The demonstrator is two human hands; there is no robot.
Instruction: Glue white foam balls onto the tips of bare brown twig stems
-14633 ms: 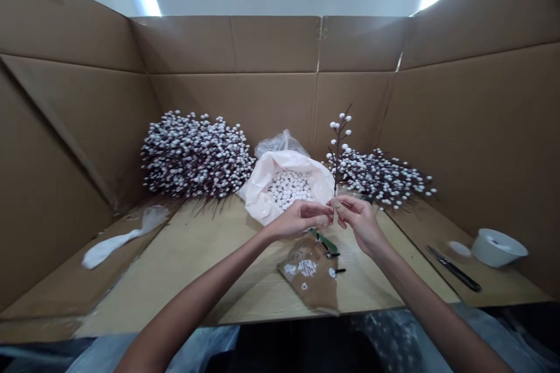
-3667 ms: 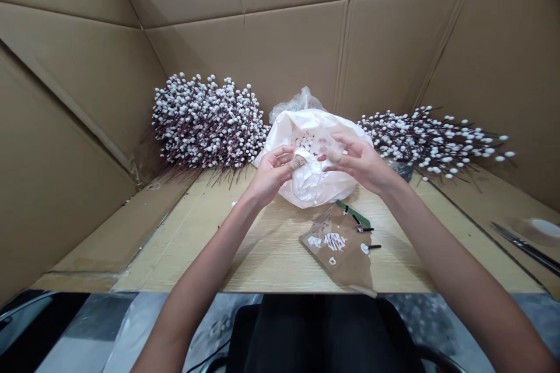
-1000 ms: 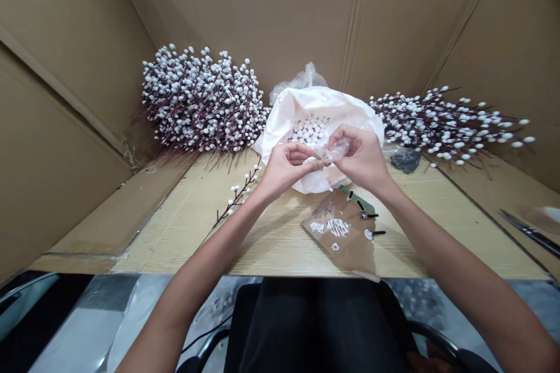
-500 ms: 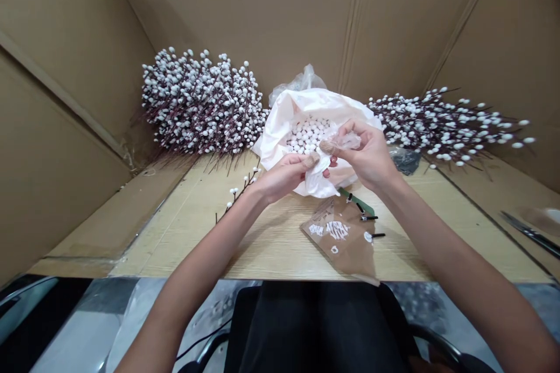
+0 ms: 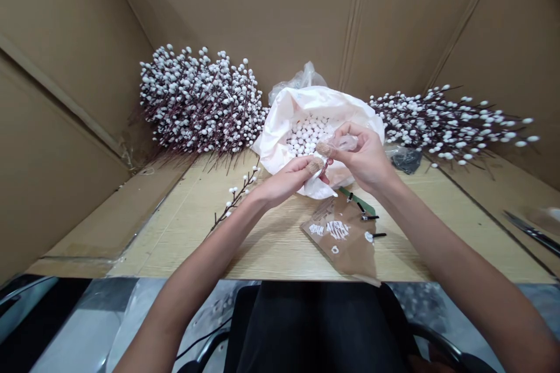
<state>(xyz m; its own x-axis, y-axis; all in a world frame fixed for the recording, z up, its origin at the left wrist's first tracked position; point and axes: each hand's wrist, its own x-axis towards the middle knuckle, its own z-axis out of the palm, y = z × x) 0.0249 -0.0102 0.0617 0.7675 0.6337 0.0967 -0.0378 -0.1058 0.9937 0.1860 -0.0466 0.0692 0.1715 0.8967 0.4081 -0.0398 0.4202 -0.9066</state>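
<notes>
A white plastic bag (image 5: pixel 280 122) lies spread on the table, holding many small white balls (image 5: pixel 305 135). My left hand (image 5: pixel 291 179) is closed at its near edge, thumb and fingers pinched on the white plastic. Close beside it, my right hand (image 5: pixel 361 154) pinches a crumpled piece of clear plastic (image 5: pixel 345 143) over the bag. Both thumbs wear tan finger covers, and their tips almost meet. What lies between the fingertips is partly hidden. Left of my left hand, a brown stem with white berries (image 5: pixel 236 195) rests on the table.
Bundles of white-berry stems stand at the left (image 5: pixel 201 105) and lie at the right (image 5: pixel 446 122). A brown card (image 5: pixel 324 250) with white glue smears and short black pieces sits near the front edge. Scissors (image 5: pixel 531 233) lie far right. Cardboard walls (image 5: pixel 284 29) surround the table.
Both hands stay at the bag, with the pinching fingertips shifted slightly. The view has moved a little; nothing has visibly been let go.
</notes>
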